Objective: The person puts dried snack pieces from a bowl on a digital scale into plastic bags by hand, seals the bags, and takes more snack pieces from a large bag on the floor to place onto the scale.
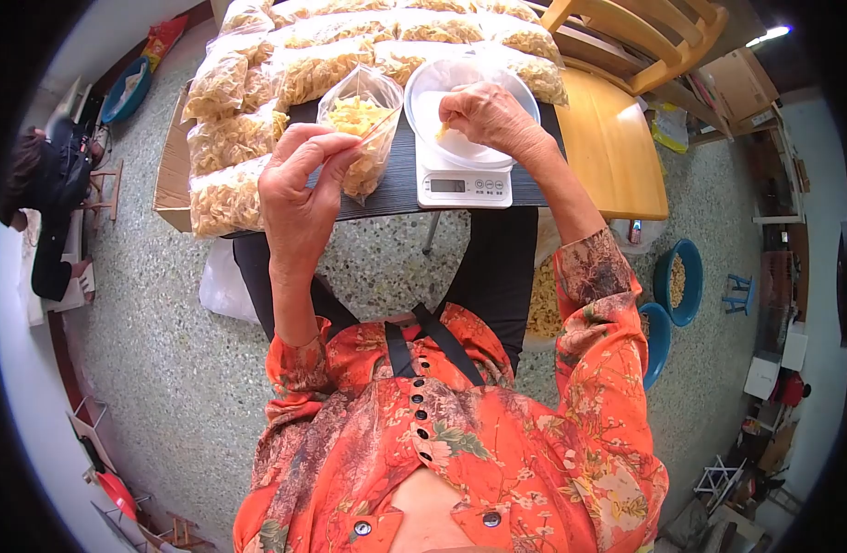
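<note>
My left hand (299,189) pinches the top edge of an upright clear plastic bag (379,147) between thumb and fingertips. The bag's mouth is open, and yellow dried pieces (354,116) lie inside. Over a white bowl (425,76), my right hand (490,115) has its fingers closed on a small yellowish piece (443,132), only partly visible. Beneath the bowl is a white kitchen scale (465,190) with a small display, too faint to read. The right hand hides part of the bowl's inside.
Filled bags (327,72) cover the back and left of the dark table (400,189), some stacked. To the right stands a wooden chair (617,138). Blue basins (685,281) and a small blue stool (738,295) are on the floor. Another person (55,203) sits far left.
</note>
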`<state>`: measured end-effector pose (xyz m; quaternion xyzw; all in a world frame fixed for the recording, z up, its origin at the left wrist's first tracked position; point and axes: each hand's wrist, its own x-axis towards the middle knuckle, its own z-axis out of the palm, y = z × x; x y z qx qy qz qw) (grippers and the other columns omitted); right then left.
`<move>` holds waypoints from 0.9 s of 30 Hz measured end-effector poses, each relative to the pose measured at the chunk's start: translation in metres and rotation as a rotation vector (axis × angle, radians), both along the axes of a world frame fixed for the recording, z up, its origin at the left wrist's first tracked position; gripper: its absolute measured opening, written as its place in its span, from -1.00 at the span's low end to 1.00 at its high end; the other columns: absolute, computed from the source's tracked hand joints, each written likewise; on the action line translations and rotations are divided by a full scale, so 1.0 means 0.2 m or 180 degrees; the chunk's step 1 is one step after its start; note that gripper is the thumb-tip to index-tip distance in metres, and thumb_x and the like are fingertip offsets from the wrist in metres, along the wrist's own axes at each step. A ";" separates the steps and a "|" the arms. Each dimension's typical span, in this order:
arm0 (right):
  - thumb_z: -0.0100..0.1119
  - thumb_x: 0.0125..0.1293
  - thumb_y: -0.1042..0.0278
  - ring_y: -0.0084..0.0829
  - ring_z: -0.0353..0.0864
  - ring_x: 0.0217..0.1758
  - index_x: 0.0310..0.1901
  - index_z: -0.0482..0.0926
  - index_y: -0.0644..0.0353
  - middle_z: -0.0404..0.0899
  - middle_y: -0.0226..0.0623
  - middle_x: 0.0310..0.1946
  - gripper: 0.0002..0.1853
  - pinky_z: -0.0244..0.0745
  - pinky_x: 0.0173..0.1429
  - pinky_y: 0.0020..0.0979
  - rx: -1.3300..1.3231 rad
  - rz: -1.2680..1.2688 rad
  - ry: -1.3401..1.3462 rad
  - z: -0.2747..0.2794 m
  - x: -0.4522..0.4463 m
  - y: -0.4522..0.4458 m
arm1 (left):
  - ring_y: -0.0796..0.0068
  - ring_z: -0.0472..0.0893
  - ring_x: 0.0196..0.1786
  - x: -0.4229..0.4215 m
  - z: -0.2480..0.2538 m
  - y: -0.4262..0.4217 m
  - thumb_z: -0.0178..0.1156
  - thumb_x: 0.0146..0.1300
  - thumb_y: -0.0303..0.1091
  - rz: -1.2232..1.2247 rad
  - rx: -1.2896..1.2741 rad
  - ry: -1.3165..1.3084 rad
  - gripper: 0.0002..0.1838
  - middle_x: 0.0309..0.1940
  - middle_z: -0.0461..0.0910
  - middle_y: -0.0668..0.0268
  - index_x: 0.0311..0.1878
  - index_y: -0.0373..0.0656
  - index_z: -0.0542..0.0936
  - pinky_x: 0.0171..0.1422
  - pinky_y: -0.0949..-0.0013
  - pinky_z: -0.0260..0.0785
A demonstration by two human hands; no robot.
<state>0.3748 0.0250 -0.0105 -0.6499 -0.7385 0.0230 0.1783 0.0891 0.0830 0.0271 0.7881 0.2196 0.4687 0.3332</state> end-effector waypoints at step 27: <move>0.40 0.30 0.46 -0.62 0.72 -0.37 -0.22 0.72 0.29 0.77 -0.32 -0.34 -0.90 0.62 -0.24 -0.53 0.2036 -0.0442 0.3322 0.31 -0.52 0.08 | 0.38 0.67 -0.23 0.05 -0.03 -0.02 0.39 0.16 -0.60 -0.0181 -0.0063 -0.0176 -0.88 -0.29 0.63 0.24 -0.22 -0.26 0.75 -0.13 0.38 0.51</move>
